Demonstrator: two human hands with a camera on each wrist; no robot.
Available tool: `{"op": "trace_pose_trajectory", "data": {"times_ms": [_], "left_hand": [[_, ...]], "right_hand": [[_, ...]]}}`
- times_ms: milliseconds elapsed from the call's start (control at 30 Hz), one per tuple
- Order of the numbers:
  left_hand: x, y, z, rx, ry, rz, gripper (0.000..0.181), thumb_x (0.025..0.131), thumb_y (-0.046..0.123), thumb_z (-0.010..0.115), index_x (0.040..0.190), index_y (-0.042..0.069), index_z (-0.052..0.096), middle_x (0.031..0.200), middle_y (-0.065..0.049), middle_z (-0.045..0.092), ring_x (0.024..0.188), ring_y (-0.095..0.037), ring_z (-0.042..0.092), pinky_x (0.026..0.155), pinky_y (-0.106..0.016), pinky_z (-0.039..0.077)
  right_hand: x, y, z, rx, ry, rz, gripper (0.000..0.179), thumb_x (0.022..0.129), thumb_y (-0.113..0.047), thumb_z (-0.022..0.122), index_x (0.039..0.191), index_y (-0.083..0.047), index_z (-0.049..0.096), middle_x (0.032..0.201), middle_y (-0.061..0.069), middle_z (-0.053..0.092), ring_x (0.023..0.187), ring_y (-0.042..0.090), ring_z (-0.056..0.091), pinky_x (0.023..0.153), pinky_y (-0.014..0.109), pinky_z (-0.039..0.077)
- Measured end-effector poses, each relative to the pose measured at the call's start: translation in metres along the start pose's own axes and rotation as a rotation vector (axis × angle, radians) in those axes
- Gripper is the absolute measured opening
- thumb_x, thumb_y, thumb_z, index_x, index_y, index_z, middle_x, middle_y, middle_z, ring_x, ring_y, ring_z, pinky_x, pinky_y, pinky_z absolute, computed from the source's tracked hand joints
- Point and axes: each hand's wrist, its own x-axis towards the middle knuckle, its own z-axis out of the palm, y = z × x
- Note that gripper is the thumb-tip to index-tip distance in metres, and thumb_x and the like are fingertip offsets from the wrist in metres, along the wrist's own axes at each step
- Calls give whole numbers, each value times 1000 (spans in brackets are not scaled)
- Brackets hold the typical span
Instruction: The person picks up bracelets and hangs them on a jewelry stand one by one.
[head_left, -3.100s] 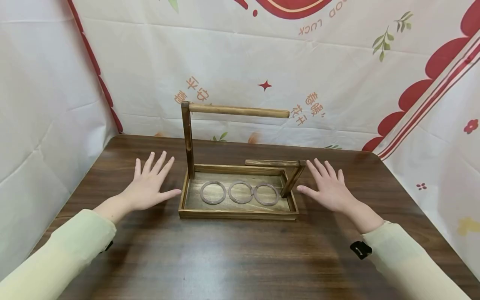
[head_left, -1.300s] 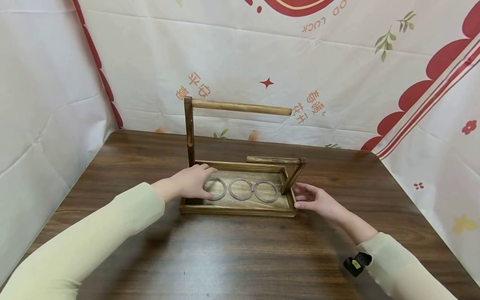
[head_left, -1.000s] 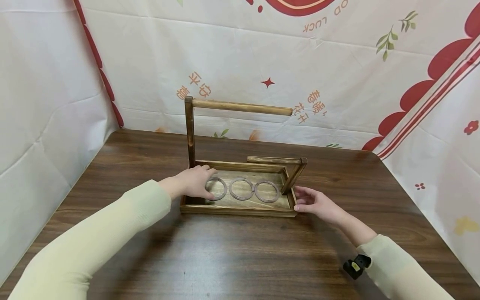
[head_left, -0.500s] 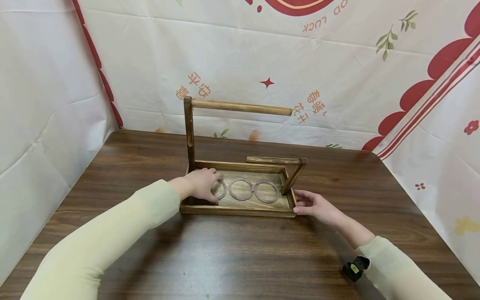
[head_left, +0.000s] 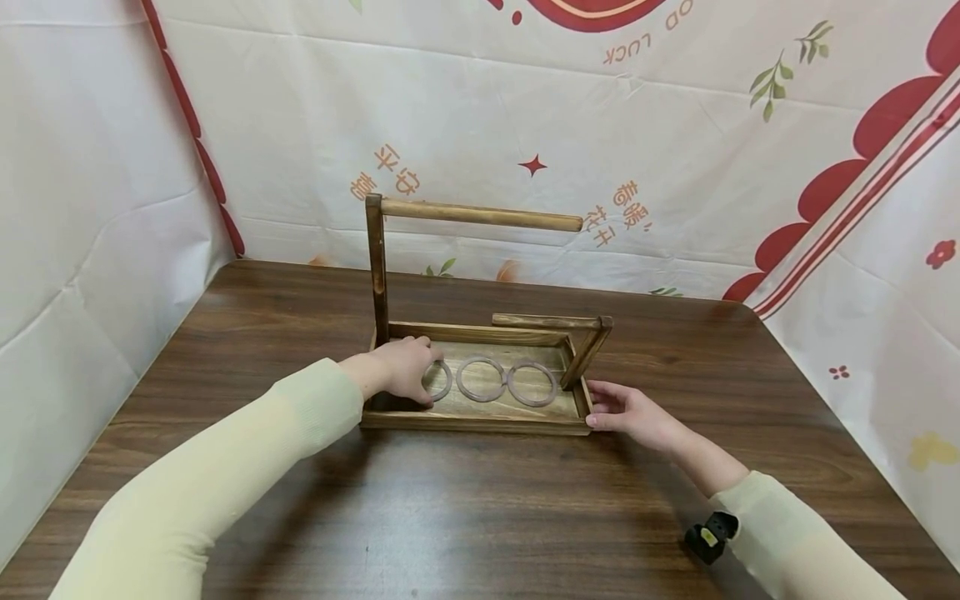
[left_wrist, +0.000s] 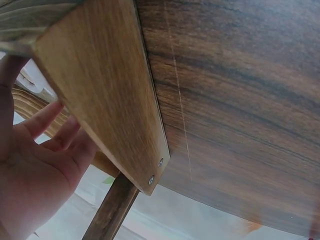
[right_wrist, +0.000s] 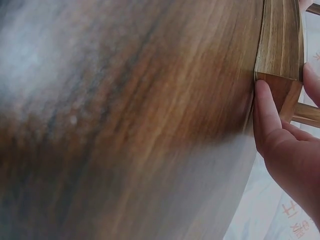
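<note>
A wooden tray [head_left: 472, 423] stands on the dark table [head_left: 480, 517], with a tall post [head_left: 377, 267] and a round bar [head_left: 480, 216] above it. Three grey rings lie in a row inside. My left hand [head_left: 401, 371] reaches into the tray's left end and curls over the left ring [head_left: 444, 380], hiding most of it. The middle ring [head_left: 482, 379] and right ring [head_left: 532, 384] lie untouched. My right hand [head_left: 622, 408] holds the tray's right end. In the right wrist view its thumb [right_wrist: 262, 110] presses the tray [right_wrist: 280, 45] at its corner. The left wrist view shows the left hand [left_wrist: 30, 170] beside the tray's end wall [left_wrist: 110, 100].
A short wooden frame [head_left: 585, 354] leans at the tray's right end. White printed cloth [head_left: 675, 167] hangs behind and to both sides of the table. A black strap device [head_left: 708, 533] sits on my right wrist.
Both hands left the table beside the tray. The left went into the tray and closed over the left ring; the right settled against the tray's right end.
</note>
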Motion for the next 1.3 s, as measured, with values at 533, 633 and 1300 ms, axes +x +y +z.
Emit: {"op": "trace_pose_trajectory", "data": {"times_ms": [533, 633, 1300], "left_hand": [[5, 1, 0, -29, 49, -37, 67, 72, 38, 73, 128, 10, 46, 125, -18, 46, 108, -31, 49, 86, -40, 48], [4, 1, -1, -89, 84, -28, 65, 72, 35, 73, 125, 9, 46, 124, -17, 46, 108, -29, 49, 85, -39, 48], [1, -1, -10, -241, 188, 20, 65, 70, 30, 68, 124, 5, 43, 120, -15, 47, 98, -22, 50, 86, -36, 47]], "right_hand": [[-1, 1, -1, -3, 0, -27, 79, 88, -31, 64, 142, 11, 25, 135, 32, 41, 117, 30, 51, 84, 23, 49], [-1, 2, -1, -14, -8, -72, 82, 87, -36, 64, 141, 13, 26, 132, 32, 44, 112, 21, 54, 83, 22, 49], [0, 1, 0, 19, -18, -10, 69, 90, -17, 61, 141, 13, 25, 136, 34, 41, 123, 41, 46, 86, 24, 50]]}}
